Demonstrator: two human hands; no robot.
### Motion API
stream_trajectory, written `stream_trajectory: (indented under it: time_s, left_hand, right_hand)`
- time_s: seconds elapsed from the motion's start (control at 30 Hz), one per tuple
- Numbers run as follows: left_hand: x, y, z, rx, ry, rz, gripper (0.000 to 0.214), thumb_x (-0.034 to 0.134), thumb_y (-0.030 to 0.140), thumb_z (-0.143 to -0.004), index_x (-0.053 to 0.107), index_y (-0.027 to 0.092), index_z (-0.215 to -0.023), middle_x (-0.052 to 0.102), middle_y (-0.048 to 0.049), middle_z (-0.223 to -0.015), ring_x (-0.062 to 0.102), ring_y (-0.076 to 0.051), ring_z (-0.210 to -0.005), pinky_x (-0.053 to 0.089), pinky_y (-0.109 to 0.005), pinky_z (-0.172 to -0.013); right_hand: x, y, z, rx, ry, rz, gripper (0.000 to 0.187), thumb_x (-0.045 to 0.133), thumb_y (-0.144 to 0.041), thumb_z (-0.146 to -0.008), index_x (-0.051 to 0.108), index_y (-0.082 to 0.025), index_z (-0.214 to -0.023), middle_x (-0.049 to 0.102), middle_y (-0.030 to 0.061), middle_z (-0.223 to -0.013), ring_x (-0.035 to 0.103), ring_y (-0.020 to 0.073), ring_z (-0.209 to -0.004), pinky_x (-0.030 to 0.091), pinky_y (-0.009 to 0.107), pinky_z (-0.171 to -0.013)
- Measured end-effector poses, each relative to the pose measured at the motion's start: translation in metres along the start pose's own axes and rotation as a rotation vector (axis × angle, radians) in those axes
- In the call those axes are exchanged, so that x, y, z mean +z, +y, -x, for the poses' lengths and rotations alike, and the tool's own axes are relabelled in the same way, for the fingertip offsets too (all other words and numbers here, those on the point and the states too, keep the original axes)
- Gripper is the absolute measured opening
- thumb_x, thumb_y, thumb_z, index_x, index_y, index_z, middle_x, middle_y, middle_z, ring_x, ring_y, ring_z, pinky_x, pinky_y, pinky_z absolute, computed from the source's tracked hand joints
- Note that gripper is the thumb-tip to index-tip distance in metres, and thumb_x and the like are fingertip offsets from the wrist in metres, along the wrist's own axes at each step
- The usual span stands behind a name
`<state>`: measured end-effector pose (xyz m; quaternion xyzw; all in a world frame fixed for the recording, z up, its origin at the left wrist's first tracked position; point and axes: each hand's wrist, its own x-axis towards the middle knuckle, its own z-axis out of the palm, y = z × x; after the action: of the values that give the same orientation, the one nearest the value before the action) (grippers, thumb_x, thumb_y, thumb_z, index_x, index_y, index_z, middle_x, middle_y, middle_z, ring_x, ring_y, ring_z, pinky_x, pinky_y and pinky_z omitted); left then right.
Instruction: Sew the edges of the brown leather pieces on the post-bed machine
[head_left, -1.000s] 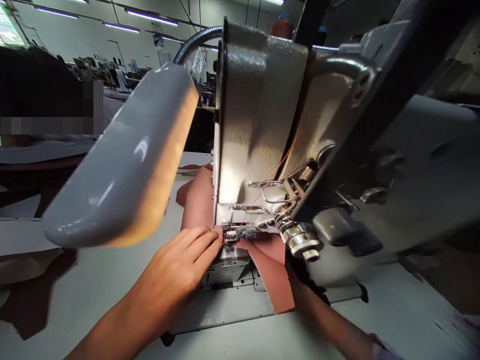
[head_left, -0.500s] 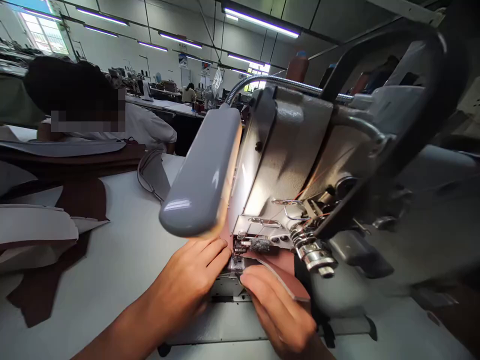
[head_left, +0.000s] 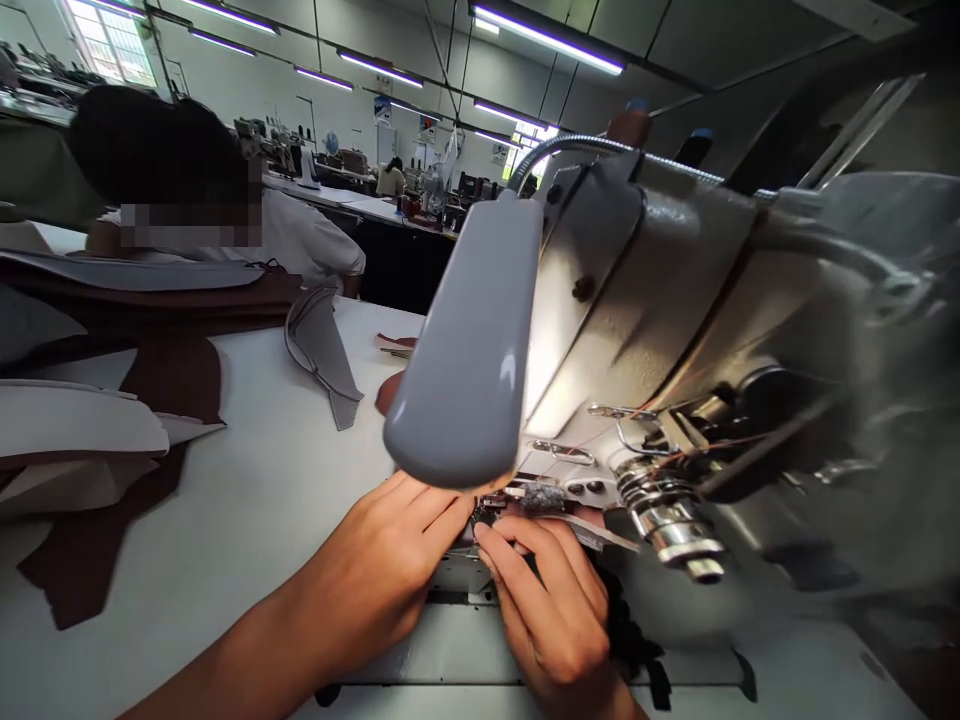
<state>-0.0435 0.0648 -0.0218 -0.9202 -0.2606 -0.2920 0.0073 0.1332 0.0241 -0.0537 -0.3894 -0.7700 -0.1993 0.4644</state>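
Observation:
A grey industrial sewing machine [head_left: 675, 300] fills the right half of the view. A grey lamp head [head_left: 469, 360] on a flexible neck hangs over its needle area [head_left: 495, 505]. My left hand [head_left: 382, 570] lies flat at the left of the presser foot, fingers stretched toward it. My right hand [head_left: 551, 610] is in front of the foot, fingertips pressed on a reddish-brown leather piece [head_left: 592, 530] that is mostly hidden under the hand and machine. More of that leather [head_left: 388, 392] shows behind the lamp.
Brown and white cut pieces [head_left: 90, 450] lie stacked at the left of the white table [head_left: 262, 500]. A grey curved piece [head_left: 322, 350] lies further back. Another person [head_left: 187, 200] sits at the far side, with rows of machines beyond.
My right hand came up from under the machine's right side onto the leather in front of the foot. The leather flap that hung down toward me is now covered. The view swung left and up.

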Motion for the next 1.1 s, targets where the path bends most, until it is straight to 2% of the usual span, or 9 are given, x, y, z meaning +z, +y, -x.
stream_trajectory:
  time_s: [0.1,0.27,0.5,0.6,0.77,0.93,1.1]
  left_hand:
    - [0.0,-0.001,0.0,-0.005,-0.016,0.013,0.058,0.038,-0.005,-0.064,0.05,0.016,-0.116,0.058,-0.0074,-0.112,0.052,-0.021,-0.103,0.048,-0.036,-0.086]
    - [0.0,-0.003,0.0,-0.013,-0.058,0.013,0.059,0.038,-0.005,-0.063,0.047,0.016,-0.118,0.056,-0.0074,-0.114,0.048,-0.022,-0.108,0.046,-0.036,-0.089]
    - [0.0,-0.004,-0.002,-0.034,-0.117,0.022,0.054,0.039,-0.002,-0.066,0.046,0.016,-0.116,0.057,-0.0076,-0.101,0.046,-0.024,-0.107,0.043,-0.039,-0.089]
    - [0.001,-0.005,-0.002,-0.034,-0.117,0.018,0.052,0.04,-0.001,-0.067,0.047,0.016,-0.116,0.058,-0.0077,-0.099,0.048,-0.024,-0.104,0.044,-0.038,-0.087]
    - [0.004,-0.007,-0.002,-0.044,-0.089,-0.003,0.046,0.041,0.003,-0.071,0.049,0.015,-0.114,0.06,-0.0086,-0.098,0.051,-0.024,-0.098,0.046,-0.038,-0.082]
    - [0.003,-0.006,0.002,-0.032,-0.042,-0.02,0.057,0.04,-0.002,-0.063,0.049,0.015,-0.116,0.06,-0.0076,-0.107,0.052,-0.023,-0.101,0.047,-0.035,-0.083]
    - [0.005,-0.007,0.007,0.064,0.098,-0.086,0.054,0.035,-0.005,-0.066,0.052,0.013,-0.115,0.058,-0.0092,-0.118,0.051,-0.021,-0.112,0.045,-0.034,-0.091]
  right_hand:
    - [0.0,0.0,0.0,-0.003,-0.012,0.003,0.024,0.06,0.001,-0.073,0.068,-0.008,-0.094,0.064,0.0137,-0.081,0.059,0.0214,-0.081,0.052,0.033,-0.072]
    - [0.001,0.001,0.002,-0.005,-0.028,0.012,0.026,0.058,0.001,-0.075,0.069,-0.007,-0.097,0.065,0.0142,-0.084,0.059,0.022,-0.085,0.052,0.035,-0.074]
    - [0.0,0.004,0.006,-0.043,-0.04,0.088,0.023,0.06,-0.004,-0.077,0.069,-0.01,-0.098,0.067,0.0118,-0.087,0.062,0.0224,-0.086,0.053,0.033,-0.075]
    - [0.001,0.005,0.009,-0.051,-0.042,0.093,0.028,0.056,-0.001,-0.077,0.068,-0.01,-0.1,0.067,0.0117,-0.089,0.062,0.0225,-0.087,0.053,0.033,-0.075]
    - [-0.001,0.008,0.013,-0.081,-0.079,0.056,0.039,0.048,0.003,-0.074,0.065,-0.008,-0.107,0.065,0.0138,-0.094,0.06,0.0257,-0.094,0.053,0.037,-0.079]
    - [-0.006,0.004,0.011,-0.15,-0.092,-0.079,0.03,0.045,0.001,-0.076,0.068,-0.007,-0.093,0.065,0.011,-0.083,0.058,0.0193,-0.078,0.052,0.031,-0.066]
    - [-0.006,0.002,0.02,-0.09,0.015,-0.124,0.03,0.043,0.0,-0.076,0.069,-0.009,-0.087,0.066,0.0088,-0.078,0.058,0.0175,-0.074,0.05,0.03,-0.065]
